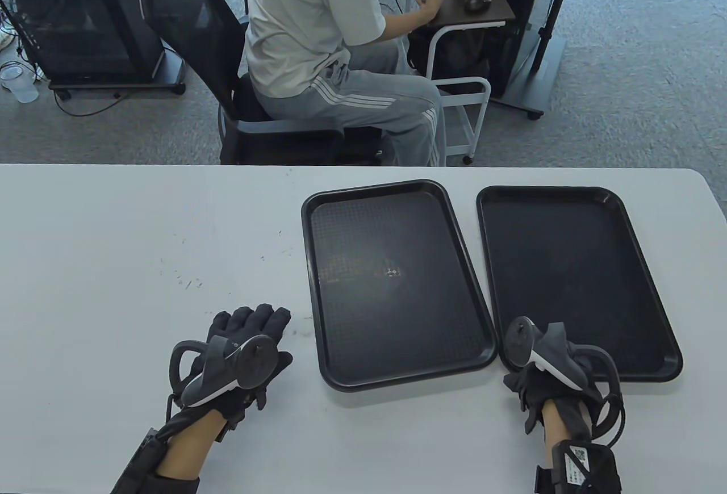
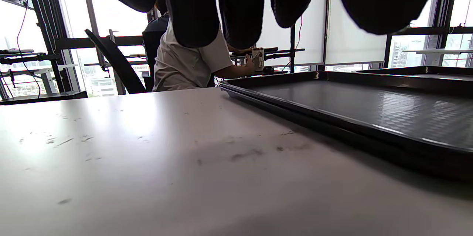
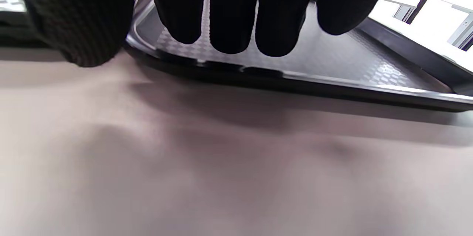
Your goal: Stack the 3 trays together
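Observation:
Two black trays lie side by side on the white table [image 1: 113, 244]: a middle tray [image 1: 392, 278] and a right tray [image 1: 573, 272]. In the left wrist view the middle tray [image 2: 351, 106] shows a double rim, as if two are nested; the right tray [image 2: 425, 71] lies behind it. My left hand [image 1: 250, 340] rests flat on the table, fingers spread, just left of the middle tray and holding nothing. My right hand [image 1: 531, 375] is at the right tray's near-left corner. Its fingers [image 3: 232, 14] hang just over the near rim [image 3: 295, 78], thumb to the left, with no grip visible.
A person sits on an office chair [image 1: 193, 34] beyond the table's far edge. A small cart [image 1: 454, 0] with a cup and a mouse stands behind. Bare table surface lies to the left of the trays and along the near edge.

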Demonstrator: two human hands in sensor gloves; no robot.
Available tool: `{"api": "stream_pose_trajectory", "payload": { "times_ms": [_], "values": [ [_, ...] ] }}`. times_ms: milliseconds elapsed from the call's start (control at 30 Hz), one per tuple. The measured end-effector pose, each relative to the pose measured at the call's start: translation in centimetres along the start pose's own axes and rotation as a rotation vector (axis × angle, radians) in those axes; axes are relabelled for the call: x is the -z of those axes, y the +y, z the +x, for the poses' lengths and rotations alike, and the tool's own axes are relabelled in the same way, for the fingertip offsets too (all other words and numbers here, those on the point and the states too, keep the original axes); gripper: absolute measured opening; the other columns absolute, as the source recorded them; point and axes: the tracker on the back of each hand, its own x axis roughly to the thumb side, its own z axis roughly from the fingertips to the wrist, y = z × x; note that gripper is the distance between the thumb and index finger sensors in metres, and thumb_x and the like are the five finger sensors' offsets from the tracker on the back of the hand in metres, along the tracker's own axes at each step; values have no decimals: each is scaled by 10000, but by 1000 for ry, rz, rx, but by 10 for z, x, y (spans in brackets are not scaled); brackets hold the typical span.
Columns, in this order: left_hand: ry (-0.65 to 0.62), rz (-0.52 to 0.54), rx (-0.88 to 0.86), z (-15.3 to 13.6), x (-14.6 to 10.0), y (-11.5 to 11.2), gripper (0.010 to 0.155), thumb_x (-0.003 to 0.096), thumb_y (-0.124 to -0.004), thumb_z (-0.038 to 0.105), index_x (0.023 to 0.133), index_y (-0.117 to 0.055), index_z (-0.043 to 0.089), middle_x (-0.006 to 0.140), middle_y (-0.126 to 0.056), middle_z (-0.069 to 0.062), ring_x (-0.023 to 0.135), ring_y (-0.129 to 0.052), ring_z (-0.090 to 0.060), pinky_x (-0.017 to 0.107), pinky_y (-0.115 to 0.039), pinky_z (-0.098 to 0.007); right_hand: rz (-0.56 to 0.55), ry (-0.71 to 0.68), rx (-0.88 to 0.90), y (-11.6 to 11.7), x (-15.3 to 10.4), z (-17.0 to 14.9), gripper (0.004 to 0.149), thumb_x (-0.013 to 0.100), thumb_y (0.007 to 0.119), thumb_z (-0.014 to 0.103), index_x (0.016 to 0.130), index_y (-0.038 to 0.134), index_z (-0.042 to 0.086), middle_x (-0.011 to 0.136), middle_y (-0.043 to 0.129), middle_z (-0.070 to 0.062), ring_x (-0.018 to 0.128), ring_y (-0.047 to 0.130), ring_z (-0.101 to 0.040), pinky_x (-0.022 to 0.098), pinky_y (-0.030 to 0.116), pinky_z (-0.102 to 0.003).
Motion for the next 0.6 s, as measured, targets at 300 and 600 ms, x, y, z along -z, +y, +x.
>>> {"api": "stream_pose_trajectory", "payload": {
  "times_ms": [300, 600],
  "values": [
    [-8, -7, -9, 0, 0, -2, 736, 407, -792, 585, 1093, -661, 354, 1159, -746, 1, 1070, -780, -363, 789, -567, -599, -176, -18, -197, 8, 6, 16, 541, 323, 946, 517, 826, 813, 368, 915, 908, 37, 825, 959, -251, 593, 781, -526],
    [-13, -18, -7, 1, 0, -3, 734, 407, -791, 584, 1092, -663, 353, 1157, -748, 1, 1068, -785, -360, 789, -569, -596, -299, -91, -257, 1, 1, 21, 470, 276, 1016, 517, 709, 921, 363, 752, 1044, 72, 646, 1091, -187, 482, 887, -439]
  ]
}}
